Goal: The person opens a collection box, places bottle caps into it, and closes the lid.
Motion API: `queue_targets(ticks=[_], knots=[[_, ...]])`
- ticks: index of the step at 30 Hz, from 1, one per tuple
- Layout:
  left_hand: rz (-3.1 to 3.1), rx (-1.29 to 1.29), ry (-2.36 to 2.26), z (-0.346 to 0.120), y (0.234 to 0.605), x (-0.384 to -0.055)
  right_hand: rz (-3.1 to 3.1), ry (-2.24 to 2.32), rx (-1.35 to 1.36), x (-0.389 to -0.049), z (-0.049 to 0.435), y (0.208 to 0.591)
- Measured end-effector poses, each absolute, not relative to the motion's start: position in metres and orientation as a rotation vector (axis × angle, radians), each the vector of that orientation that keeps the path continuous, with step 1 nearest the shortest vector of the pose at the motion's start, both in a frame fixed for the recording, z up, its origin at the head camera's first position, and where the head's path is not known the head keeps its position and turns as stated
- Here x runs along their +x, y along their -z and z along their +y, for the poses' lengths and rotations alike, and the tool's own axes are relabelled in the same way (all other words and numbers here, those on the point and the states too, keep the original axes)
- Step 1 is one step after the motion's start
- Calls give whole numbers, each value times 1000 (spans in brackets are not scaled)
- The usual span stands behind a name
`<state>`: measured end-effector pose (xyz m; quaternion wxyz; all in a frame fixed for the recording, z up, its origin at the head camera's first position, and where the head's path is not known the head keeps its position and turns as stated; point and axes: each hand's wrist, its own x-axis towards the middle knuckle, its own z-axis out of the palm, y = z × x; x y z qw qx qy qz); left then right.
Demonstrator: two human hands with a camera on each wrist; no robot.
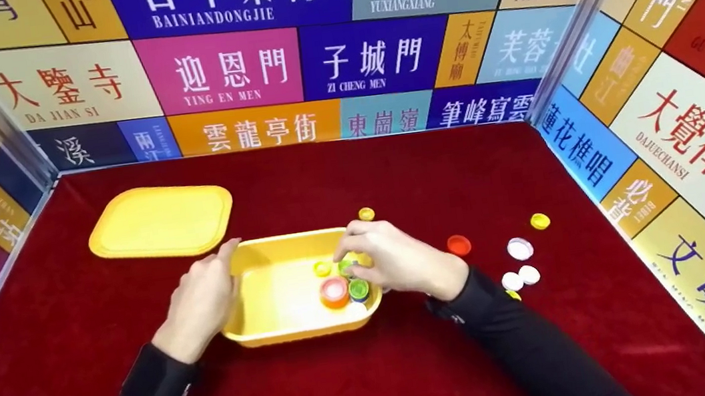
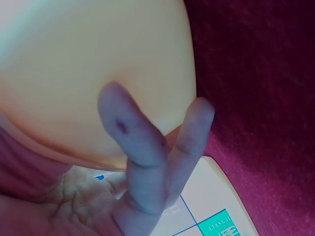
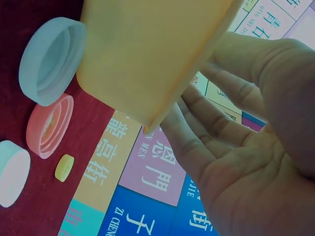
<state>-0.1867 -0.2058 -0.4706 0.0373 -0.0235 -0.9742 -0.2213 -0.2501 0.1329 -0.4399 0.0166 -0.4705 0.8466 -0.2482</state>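
**Light fingers among the caps, a steady hand on the rim**

The yellow box (image 1: 302, 334) sits at the centre of the frame on red cloth (image 1: 316, 391), its yellow lid (image 1: 162, 223) lying apart at upper left. The left hand (image 1: 204, 297) straddles the box's left wall and holds it; seen from its wrist, two fingers stand apart, slightly bent, outside the wall. How firmly they press, I can't tell.

The right hand (image 1: 395, 257) arches over the right end, fingers bent down beside a green cap (image 1: 346, 268); whether they pinch it, I can't tell. An orange cap (image 1: 334, 293) sits just below in the frame. A red cap (image 1: 458, 245) lies outside, right of centre.

I'd let the left hand take any sideways push, clear the rim with the right wrist, and work low with fingertips only: round caps could roll or knock neighbours.
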Motion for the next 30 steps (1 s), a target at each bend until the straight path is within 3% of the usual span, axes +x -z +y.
queue_targets(ticks=[16, 30], knots=[[-2993, -58, 674, -205, 469, -187, 2695, 840, -1486, -259, 141, 434], [-3005, -51, 671, -204, 469, -187, 2786, 1063, -1278, -303, 171, 437]])
